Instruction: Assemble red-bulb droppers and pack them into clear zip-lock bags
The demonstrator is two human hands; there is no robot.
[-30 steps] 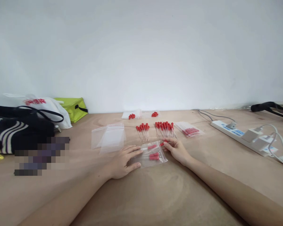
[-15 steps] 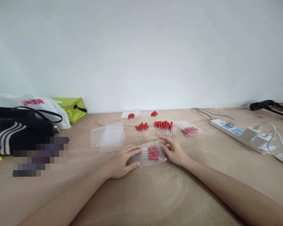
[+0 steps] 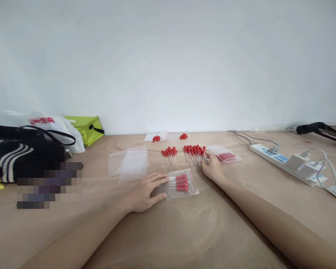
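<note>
A clear zip bag (image 3: 194, 186) lies flat before me with several red-bulbed droppers (image 3: 182, 183) in or on it, their tips pointing left. My left hand (image 3: 149, 190) rests on the bag's left end, fingers spread. At the right edge of the right-hand dropper pile (image 3: 194, 151), my right hand (image 3: 212, 168) has its thumb and fingers bent around a dropper; the fingertips are partly hidden. A smaller dropper pile (image 3: 169, 153) lies to its left. Just beyond my right hand is a filled bag of droppers (image 3: 226, 155).
Flat zip bags (image 3: 131, 164) lie left of centre. Loose red bulbs (image 3: 156, 138) sit on bags by the wall. A white power strip (image 3: 285, 164) with plugs and cables is at right. A black bag (image 3: 30, 157), white plastic bag (image 3: 72, 130) and green bag (image 3: 86, 129) stand at left.
My right hand has left the right end of the zip bag and moved up and right to the edge of the dropper pile. My left hand stays on the bag.
</note>
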